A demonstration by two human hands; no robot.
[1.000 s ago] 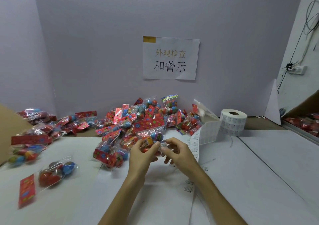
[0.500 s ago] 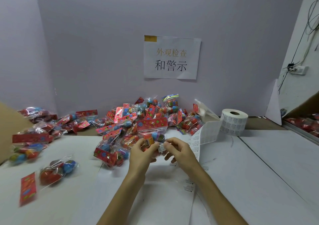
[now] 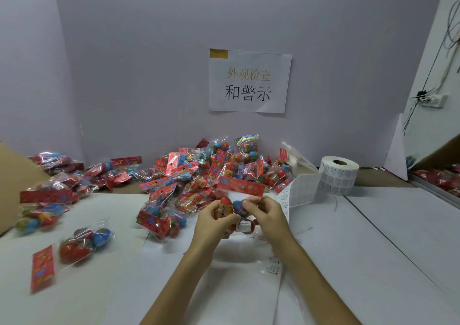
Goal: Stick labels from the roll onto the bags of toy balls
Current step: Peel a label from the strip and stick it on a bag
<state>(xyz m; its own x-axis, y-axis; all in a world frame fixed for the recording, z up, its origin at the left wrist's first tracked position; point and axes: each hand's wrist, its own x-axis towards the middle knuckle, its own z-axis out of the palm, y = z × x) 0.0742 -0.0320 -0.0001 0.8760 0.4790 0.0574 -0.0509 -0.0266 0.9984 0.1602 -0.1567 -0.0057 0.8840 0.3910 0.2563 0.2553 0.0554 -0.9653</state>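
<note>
I hold one clear bag of toy balls (image 3: 239,187) upright over the white table, its red flowered header card on top. My left hand (image 3: 214,221) grips the bag's left side around an orange-red ball. My right hand (image 3: 265,216) pinches the bag's right side near a blue ball. A small white label shows on the bag's lower front between my hands. The label roll (image 3: 338,179) stands at the back right, and its loose strip (image 3: 296,196) trails toward my right hand.
A big heap of bagged balls (image 3: 199,172) lies along the back wall. More bags (image 3: 47,200) lie at the left, one single bag (image 3: 79,245) near the front left. A cardboard box edge (image 3: 10,175) stands far left. Empty backing paper (image 3: 271,270) lies under my forearms.
The bag has risen and turned between my hands, so its red header card now stands above my fingers. Both hands stayed in the same spot on the table.
</note>
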